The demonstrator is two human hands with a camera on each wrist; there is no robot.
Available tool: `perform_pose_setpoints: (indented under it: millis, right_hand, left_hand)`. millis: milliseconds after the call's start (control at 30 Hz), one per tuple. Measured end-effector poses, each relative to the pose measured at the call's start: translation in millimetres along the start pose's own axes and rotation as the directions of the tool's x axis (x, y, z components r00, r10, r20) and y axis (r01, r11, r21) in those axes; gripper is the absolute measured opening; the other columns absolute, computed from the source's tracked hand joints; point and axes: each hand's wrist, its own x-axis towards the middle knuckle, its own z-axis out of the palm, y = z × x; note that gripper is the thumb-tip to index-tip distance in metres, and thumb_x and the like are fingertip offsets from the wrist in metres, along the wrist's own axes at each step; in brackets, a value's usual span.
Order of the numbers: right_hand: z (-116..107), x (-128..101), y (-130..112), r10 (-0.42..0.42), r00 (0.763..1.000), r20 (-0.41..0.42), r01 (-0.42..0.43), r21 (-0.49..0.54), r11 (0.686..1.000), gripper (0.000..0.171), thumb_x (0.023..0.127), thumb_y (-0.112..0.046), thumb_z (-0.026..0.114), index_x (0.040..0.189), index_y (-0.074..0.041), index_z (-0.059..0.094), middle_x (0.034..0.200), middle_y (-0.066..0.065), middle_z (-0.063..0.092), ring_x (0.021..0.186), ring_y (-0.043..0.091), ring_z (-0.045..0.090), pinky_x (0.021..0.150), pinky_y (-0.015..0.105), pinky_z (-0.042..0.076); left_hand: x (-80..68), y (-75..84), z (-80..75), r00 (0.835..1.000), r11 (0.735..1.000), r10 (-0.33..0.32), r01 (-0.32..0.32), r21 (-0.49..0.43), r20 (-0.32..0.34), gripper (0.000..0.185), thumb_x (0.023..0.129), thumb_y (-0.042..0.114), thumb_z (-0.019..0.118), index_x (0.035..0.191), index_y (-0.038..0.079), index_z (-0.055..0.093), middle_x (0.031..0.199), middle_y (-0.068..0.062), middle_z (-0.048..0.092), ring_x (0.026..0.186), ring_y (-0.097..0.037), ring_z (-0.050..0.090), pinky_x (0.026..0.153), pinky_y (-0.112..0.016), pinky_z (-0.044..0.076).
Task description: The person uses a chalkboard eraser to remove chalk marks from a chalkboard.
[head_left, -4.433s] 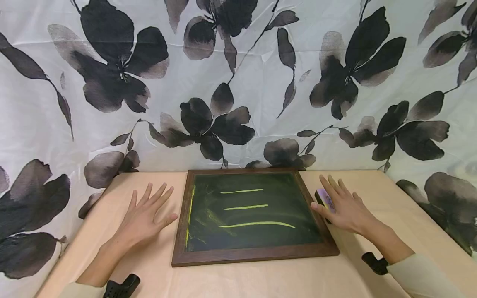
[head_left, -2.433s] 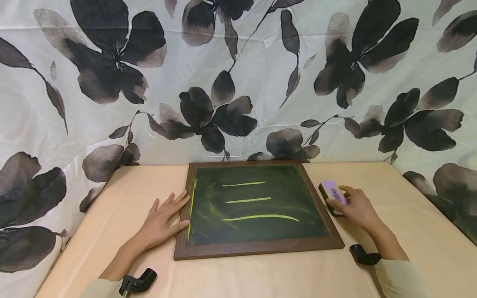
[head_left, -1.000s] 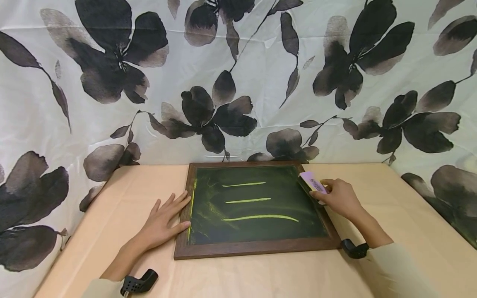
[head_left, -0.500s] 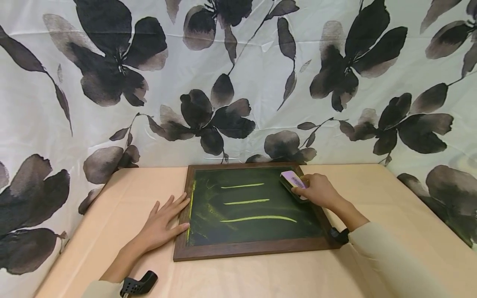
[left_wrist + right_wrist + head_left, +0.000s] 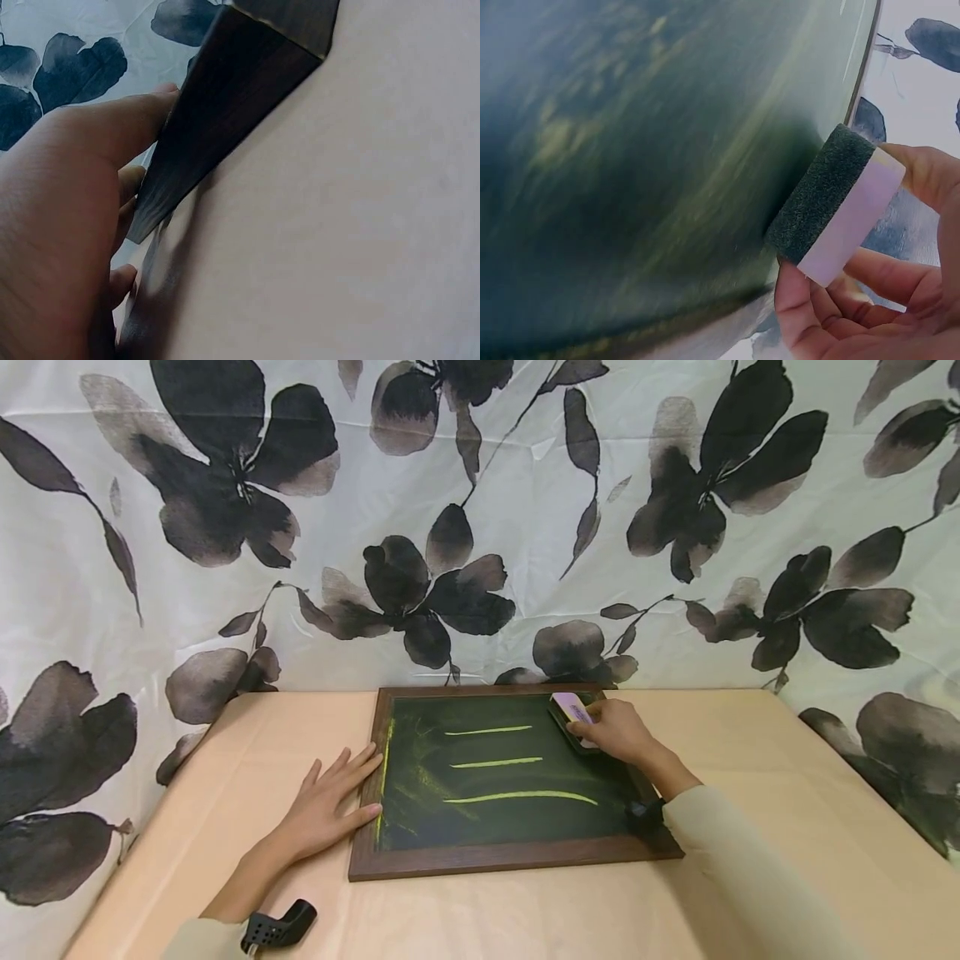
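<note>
A green chalkboard (image 5: 510, 822) in a brown wooden frame lies on the table, marked with three yellow chalk lines and smudges at its left. My right hand (image 5: 618, 731) grips a chalkboard eraser (image 5: 572, 710) with a purple top and dark felt, over the board's upper right. In the right wrist view, fingers and thumb pinch the eraser (image 5: 859, 214) by its pale body, felt side toward the board. My left hand (image 5: 318, 814) lies with spread fingers on the frame's left edge. The left wrist view shows thumb and fingers against the dark frame (image 5: 225, 97).
The board rests on a light beige table (image 5: 480, 914). Behind it hangs a white cloth (image 5: 540, 552) printed with dark flowers. Black wrist cameras sit at both wrists, the left wrist camera (image 5: 281, 927) low over the table.
My right hand picked up the eraser from the table right of the board and carried it left, over the frame, onto the board. My left hand moved onto the frame's left edge and stayed.
</note>
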Motion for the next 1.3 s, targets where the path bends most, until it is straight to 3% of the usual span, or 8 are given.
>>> perform_pose_setpoints:
  millis: [233, 533, 833, 1100, 1300]
  right_hand:
    - [12.2, 9.7, -15.7, -0.03, 0.999, -0.029, 0.029, -0.025, 0.999, 0.03, 0.082, -0.027, 0.069, 0.08, 0.003, 0.07, 0.06, 0.003, 0.06, 0.053, 0.019, 0.051, 0.048, 0.03, 0.038]
    - [28.2, 17.4, -52.4, 0.001, 1.0, -0.027, -0.002, -0.035, 0.999, 0.031, 0.081, -0.027, 0.067, 0.06, -0.006, 0.058, 0.06, 0.006, 0.055, 0.052, 0.02, 0.049, 0.044, 0.029, 0.036]
    - [44.6, 23.6, -79.2, -0.007, 1.0, 0.017, 0.007, 0.004, 1.0, 0.028, 0.083, -0.028, 0.066, 0.07, -0.004, 0.064, 0.067, 0.007, 0.059, 0.057, 0.021, 0.055, 0.046, 0.03, 0.042]
    - [62.0, 31.9, -112.7, -0.006, 0.996, 0.087, -0.004, 0.107, 0.994, 0.03, 0.085, -0.029, 0.066, 0.067, -0.005, 0.065, 0.062, 0.004, 0.061, 0.051, 0.018, 0.058, 0.043, 0.027, 0.041]
    - [72.8, 36.1, -141.1, -0.012, 0.994, 0.106, 0.002, 0.098, 0.995, 0.028, 0.084, -0.03, 0.067, 0.075, -0.004, 0.067, 0.067, 0.002, 0.061, 0.056, 0.017, 0.059, 0.047, 0.028, 0.044]
  left_hand:
    - [0.7, 0.9, -1.4, 1.0, 1.0, -0.004, 0.004, -0.005, 0.001, 0.069, 0.089, 0.045, 0.062, 0.147, 0.014, 0.041, 0.154, -0.008, 0.03, 0.139, -0.042, 0.023, 0.105, -0.068, 0.005]
    - [0.2, -0.4, -1.2, 1.0, 1.0, -0.003, 0.003, -0.002, 0.0, 0.07, 0.089, 0.046, 0.062, 0.148, 0.015, 0.04, 0.154, -0.008, 0.03, 0.139, -0.042, 0.023, 0.105, -0.068, 0.004]
    - [1.4, 0.7, 0.4, 1.0, 1.0, -0.001, 0.001, -0.014, 0.0, 0.069, 0.089, 0.045, 0.062, 0.147, 0.015, 0.041, 0.154, -0.008, 0.031, 0.139, -0.042, 0.023, 0.104, -0.068, 0.005]
    - [2.4, 0.9, 2.9, 1.0, 1.0, 0.003, -0.003, -0.016, 0.002, 0.07, 0.088, 0.045, 0.063, 0.147, 0.015, 0.041, 0.154, -0.009, 0.031, 0.139, -0.042, 0.023, 0.104, -0.068, 0.005]
    - [2.8, 0.1, 2.6, 1.0, 1.0, -0.001, 0.001, -0.014, 0.003, 0.07, 0.088, 0.046, 0.063, 0.147, 0.016, 0.041, 0.154, -0.008, 0.03, 0.139, -0.043, 0.021, 0.104, -0.069, 0.003]
